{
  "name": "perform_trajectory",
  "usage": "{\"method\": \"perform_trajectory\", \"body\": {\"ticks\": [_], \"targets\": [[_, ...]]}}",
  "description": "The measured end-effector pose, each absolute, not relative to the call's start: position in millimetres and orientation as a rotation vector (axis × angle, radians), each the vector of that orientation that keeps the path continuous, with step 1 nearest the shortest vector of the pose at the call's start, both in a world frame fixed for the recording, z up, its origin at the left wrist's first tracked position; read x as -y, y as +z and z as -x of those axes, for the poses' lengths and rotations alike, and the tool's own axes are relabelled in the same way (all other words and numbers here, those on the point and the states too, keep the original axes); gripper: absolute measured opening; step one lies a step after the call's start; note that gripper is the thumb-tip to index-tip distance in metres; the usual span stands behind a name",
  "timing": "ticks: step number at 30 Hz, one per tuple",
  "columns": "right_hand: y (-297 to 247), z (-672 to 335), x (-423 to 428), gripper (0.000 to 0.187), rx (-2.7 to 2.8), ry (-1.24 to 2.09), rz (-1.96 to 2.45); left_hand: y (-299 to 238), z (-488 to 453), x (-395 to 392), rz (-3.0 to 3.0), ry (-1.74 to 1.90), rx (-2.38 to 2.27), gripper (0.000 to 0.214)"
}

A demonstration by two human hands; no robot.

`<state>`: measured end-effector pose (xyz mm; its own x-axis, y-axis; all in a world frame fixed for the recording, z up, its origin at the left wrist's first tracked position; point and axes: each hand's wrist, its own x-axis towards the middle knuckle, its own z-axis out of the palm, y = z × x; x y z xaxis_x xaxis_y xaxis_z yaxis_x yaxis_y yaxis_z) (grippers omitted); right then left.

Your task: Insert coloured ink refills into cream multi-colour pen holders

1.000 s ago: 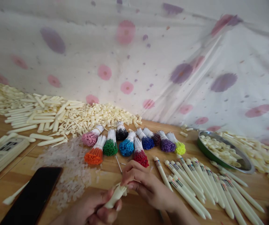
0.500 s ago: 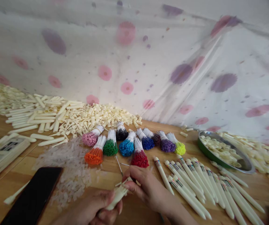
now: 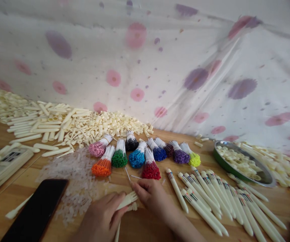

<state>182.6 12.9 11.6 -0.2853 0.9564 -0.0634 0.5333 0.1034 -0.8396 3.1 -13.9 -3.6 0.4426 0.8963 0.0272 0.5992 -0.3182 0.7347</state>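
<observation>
My left hand [image 3: 102, 215] is closed around a cream slotted pen part [image 3: 127, 201], its slotted end pointing right. A second cream piece [image 3: 133, 207] shows just below that end. Beneath the hand a thin cream rod [image 3: 117, 232] sticks out toward me; I cannot tell whether it is held. My right hand [image 3: 152, 196] has its fingertips pinched at the near end of a thin pen refill [image 3: 127, 174] on the table. Another thin refill [image 3: 136, 177] lies by the red-tipped refill bundle [image 3: 151, 166].
Bundles of coloured refills, such as the orange one [image 3: 101, 164], stand ahead. Assembled multicolour pens [image 3: 210, 195] lie at right, near a green-sided metal bowl [image 3: 244, 178] of cream parts. Small clear pieces [image 3: 71, 181], a phone [image 3: 37, 208] and a power strip [image 3: 8, 164] are left.
My right hand has left the slotted pen part and reached the thin refill's end. My left hand has turned over, its back now facing up, still gripping the part.
</observation>
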Motion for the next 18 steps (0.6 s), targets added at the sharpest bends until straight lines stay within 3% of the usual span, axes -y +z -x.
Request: {"method": "perform_trajectory", "body": {"ticks": [4,6,8,14,18], "targets": [[19,-184,-12,0.033,1.831,1.056,1.384,0,7,4,-1.966,0.643,-1.26,0.042],[23,-186,-11,0.028,1.84,0.967,1.303,9,13,-3,-1.84,0.588,-1.356,0.03],[24,-187,-11,0.025,1.852,0.901,1.255,17,18,-7,-1.796,0.43,-1.372,0.047],[8,-183,-17,0.04,1.744,0.955,1.406,12,15,-7,-2.032,0.812,-1.336,0.013],[12,-184,-15,0.039,1.751,0.94,1.366,7,15,-9,-1.857,0.797,-1.412,0.02]]}}
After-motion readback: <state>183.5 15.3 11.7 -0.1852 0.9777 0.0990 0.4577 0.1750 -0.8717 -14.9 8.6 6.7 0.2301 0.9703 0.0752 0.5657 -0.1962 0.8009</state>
